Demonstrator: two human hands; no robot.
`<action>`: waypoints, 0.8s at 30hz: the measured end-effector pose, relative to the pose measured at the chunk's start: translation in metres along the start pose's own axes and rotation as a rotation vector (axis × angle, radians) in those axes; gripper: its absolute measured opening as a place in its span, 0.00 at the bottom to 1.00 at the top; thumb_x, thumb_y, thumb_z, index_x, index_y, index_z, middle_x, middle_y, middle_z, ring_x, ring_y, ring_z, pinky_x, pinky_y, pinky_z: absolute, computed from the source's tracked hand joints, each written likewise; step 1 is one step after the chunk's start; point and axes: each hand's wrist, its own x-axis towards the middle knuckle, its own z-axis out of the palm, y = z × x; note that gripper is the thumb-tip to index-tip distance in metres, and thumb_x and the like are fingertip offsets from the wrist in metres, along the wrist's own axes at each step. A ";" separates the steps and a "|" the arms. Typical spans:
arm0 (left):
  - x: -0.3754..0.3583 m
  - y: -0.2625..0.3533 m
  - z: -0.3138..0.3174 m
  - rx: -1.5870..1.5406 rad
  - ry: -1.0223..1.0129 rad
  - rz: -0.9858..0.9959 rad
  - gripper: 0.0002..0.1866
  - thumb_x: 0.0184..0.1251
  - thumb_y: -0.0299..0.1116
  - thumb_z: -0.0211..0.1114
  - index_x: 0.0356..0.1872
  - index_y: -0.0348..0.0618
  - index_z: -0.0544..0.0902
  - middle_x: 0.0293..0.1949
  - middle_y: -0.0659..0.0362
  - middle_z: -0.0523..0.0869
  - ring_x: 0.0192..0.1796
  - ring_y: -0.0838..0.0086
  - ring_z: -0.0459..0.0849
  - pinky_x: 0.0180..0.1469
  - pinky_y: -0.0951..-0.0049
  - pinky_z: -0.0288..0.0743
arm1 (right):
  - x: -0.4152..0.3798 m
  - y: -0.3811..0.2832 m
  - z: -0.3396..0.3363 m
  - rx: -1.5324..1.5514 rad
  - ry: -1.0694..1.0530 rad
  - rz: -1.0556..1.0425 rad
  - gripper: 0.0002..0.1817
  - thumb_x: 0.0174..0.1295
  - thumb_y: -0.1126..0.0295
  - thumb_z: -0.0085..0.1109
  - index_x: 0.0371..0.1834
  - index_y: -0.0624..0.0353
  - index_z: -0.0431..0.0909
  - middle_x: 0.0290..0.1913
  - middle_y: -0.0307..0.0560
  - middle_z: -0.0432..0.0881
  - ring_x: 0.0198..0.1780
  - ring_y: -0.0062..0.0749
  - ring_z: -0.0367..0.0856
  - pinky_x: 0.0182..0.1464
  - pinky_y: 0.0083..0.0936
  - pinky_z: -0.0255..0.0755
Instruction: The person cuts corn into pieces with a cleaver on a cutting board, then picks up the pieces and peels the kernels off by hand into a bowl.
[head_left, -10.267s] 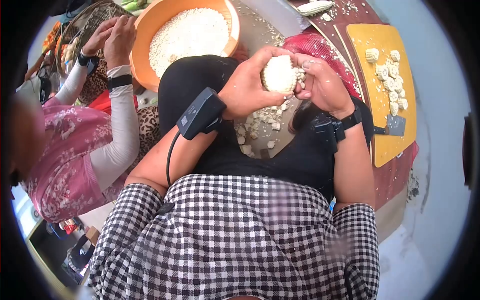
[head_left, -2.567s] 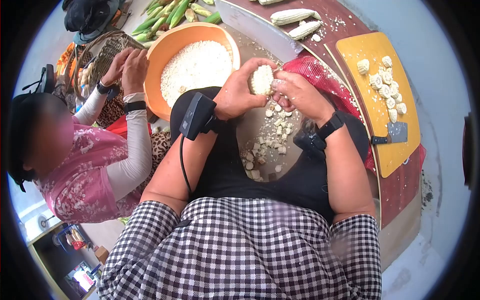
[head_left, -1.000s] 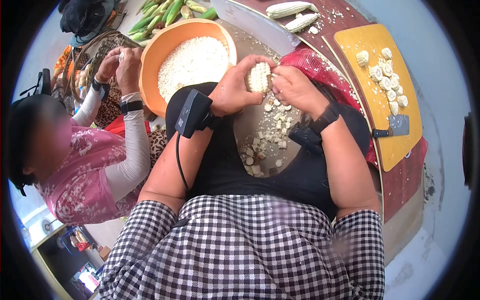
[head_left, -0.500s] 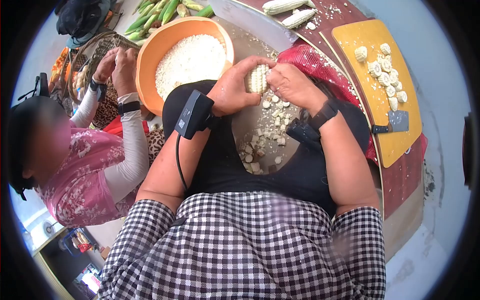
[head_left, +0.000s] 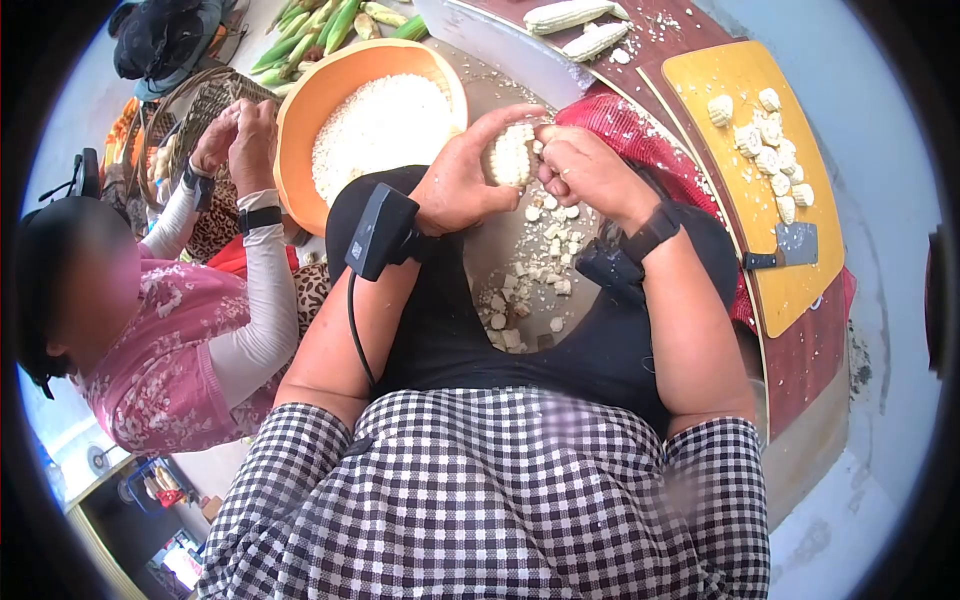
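Observation:
My left hand is wrapped round a short piece of white corn, with the thumb along its near side. My right hand is closed at the right side of that piece, its fingers bent; what they hold, if anything, is hidden. Below both hands, cut cob pieces and loose kernels lie scattered on the floor between my knees. An orange basin holding a heap of white kernels stands to the left of my left hand.
A yellow cutting board on the red table carries several corn pieces and a cleaver. Whole white cobs lie on the table behind. A person sits at left, near green corn husks.
My right hand has shifted slightly right and down from the corn piece, its fingers more curled. The piece in my left hand has turned a little and shows a rougher side.

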 end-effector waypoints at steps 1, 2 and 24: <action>-0.001 0.001 -0.001 0.017 0.006 0.018 0.40 0.42 0.18 0.59 0.67 0.43 0.67 0.53 0.57 0.77 0.52 0.77 0.74 0.52 0.77 0.69 | -0.001 -0.001 0.000 0.000 0.001 -0.026 0.15 0.64 0.62 0.46 0.29 0.64 0.73 0.25 0.43 0.75 0.25 0.26 0.74 0.27 0.27 0.69; -0.001 0.001 0.000 0.030 0.007 0.040 0.41 0.43 0.17 0.58 0.67 0.44 0.67 0.52 0.57 0.78 0.51 0.78 0.75 0.50 0.78 0.72 | -0.003 -0.002 0.000 -0.001 0.002 -0.051 0.16 0.65 0.61 0.47 0.29 0.64 0.73 0.26 0.42 0.75 0.25 0.24 0.74 0.26 0.26 0.68; -0.011 -0.002 0.010 0.130 0.001 0.144 0.44 0.43 0.18 0.60 0.70 0.43 0.63 0.60 0.50 0.75 0.63 0.69 0.72 0.65 0.72 0.65 | -0.005 0.010 0.005 -0.026 0.058 -0.093 0.14 0.65 0.63 0.46 0.29 0.62 0.71 0.24 0.47 0.75 0.25 0.28 0.75 0.25 0.28 0.69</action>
